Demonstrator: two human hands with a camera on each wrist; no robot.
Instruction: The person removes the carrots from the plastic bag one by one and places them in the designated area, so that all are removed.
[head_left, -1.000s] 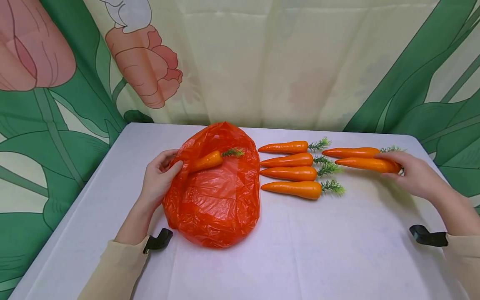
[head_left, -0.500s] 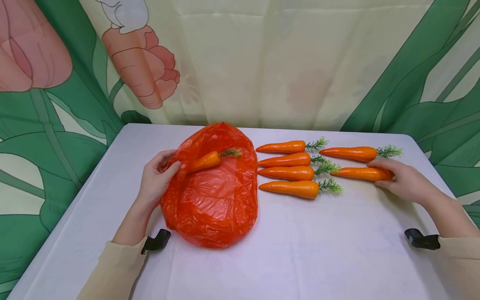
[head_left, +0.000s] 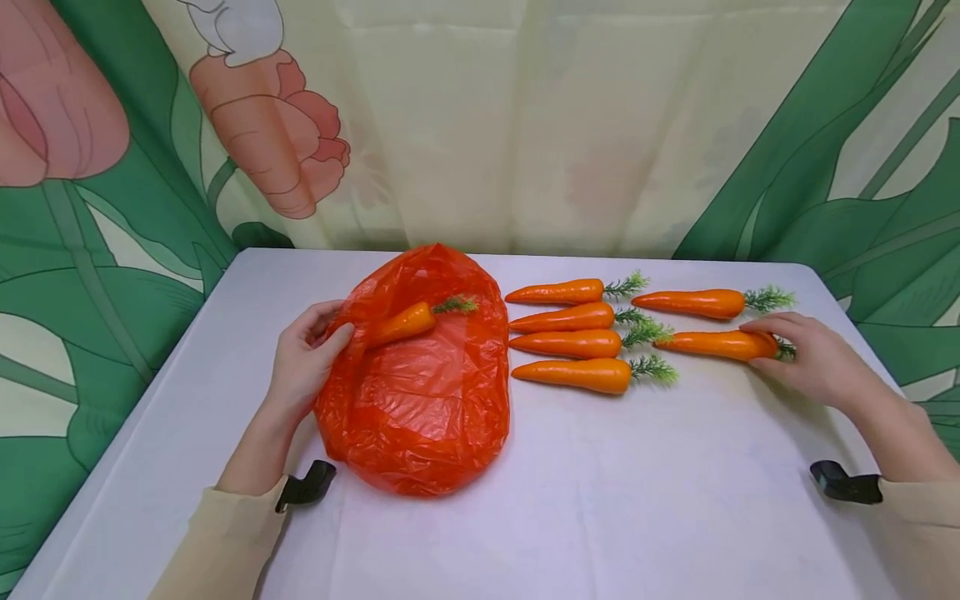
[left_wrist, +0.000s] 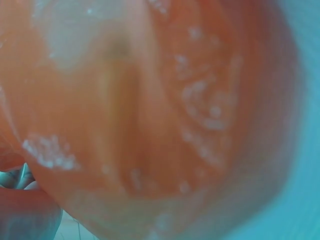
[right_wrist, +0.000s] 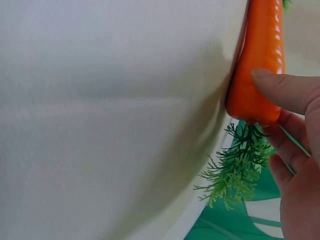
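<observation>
My left hand [head_left: 303,362] pinches the left rim of a red plastic bag [head_left: 423,408], which lies on the table with its mouth spread. One carrot with a green top [head_left: 405,323] rests in the bag, its tip hidden by red plastic. At the right, my right hand [head_left: 817,362] holds the thick end of another carrot [head_left: 720,344] lying on the table. The right wrist view shows the thumb on top of this carrot [right_wrist: 257,60] and fingers at its far side, its leaves hanging free. Blurred red bag [left_wrist: 115,150] fills most of the left wrist view.
Several carrots [head_left: 573,375] lie in a column right of the bag, tips pointing left. One more carrot [head_left: 690,303] lies behind the held one. A white cloth covers the table [head_left: 600,500]; a printed curtain [head_left: 585,125] hangs behind.
The right hand has brought its carrot down and toward me, away from the one behind it, onto the table. Its fingers have since loosened a little. The left hand keeps its hold.
</observation>
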